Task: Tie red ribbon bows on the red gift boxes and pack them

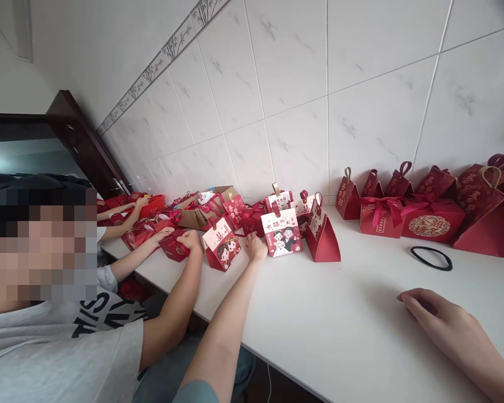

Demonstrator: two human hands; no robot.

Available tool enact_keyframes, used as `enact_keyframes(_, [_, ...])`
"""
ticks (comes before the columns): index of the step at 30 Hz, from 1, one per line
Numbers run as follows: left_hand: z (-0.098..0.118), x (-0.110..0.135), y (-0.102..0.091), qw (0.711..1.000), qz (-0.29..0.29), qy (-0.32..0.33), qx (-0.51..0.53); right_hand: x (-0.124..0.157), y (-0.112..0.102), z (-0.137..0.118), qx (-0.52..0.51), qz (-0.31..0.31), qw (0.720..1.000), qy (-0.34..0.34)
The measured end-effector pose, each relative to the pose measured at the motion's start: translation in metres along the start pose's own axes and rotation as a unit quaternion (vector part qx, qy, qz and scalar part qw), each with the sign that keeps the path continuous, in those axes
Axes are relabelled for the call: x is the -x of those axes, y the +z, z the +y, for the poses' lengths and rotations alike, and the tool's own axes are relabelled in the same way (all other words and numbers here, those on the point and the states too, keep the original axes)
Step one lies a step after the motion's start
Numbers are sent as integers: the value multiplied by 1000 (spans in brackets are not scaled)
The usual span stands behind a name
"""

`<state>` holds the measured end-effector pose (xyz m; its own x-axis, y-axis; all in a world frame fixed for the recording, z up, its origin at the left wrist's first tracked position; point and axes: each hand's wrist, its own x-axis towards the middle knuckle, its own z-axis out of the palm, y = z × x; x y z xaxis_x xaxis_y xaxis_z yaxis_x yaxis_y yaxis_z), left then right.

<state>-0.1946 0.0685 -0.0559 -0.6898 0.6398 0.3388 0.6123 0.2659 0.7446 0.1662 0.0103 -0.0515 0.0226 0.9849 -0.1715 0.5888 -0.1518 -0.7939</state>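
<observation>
My left hand point(256, 247) reaches across the white table point(302, 319), its fingers apart and bent at the front of a small red gift box with a dark red ribbon bow point(252, 221). Its fingertips are partly hidden. Left of that hand stands a triangular red and white gift box with a cartoon couple point(222, 246). A white-fronted box with a bride and groom print point(283, 238) is just right of it, beside a red triangular box point(325, 238). My right hand point(441, 322) hovers over the table at the right, thumb and index fingertips together, nothing visible between them.
A black hair tie point(431, 258) lies beyond my right hand. Several red boxes, including a bow-tied one point(434, 218), line the tiled wall point(294, 134). At left, a co-worker's hand point(191, 240) grips a dark red box point(174, 246). Other hands work among piled boxes and ribbons.
</observation>
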Motion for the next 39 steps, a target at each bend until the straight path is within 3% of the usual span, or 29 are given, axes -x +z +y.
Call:
enact_keyframes(5, [11,20,-12,993,71,73,65,1,0,0,7,20,999,-29])
enact_keyframes(11, [31,52,-49,967,133,174,127,2,1,0,-7,41,997,-59])
enact_keyframes(16, [53,72,-88,901,219,291,236,6,2,2,-24,43,994,-96])
enact_keyframes(20, [89,101,-96,865,188,312,346,5,5,6,-68,40,990,-113])
enact_keyframes(22, [104,124,-84,870,130,287,380,2,6,10,-145,66,979,-126])
enact_keyframes(24, [111,151,-63,884,40,254,391,0,7,15,-246,112,950,-156])
enact_keyframes(27, [106,180,-21,891,-173,184,378,0,7,20,-332,139,909,-209])
enact_keyframes(29, [101,182,5,878,-321,64,349,2,7,19,-312,120,920,-205])
enact_keyframes(30, [99,178,17,870,-358,33,337,3,7,18,-294,113,929,-193])
enact_keyframes(34, [109,145,47,863,-394,5,316,2,10,14,-270,117,941,-165])
enact_keyframes(39, [120,127,71,889,-323,-8,323,-4,12,17,-275,112,941,-163])
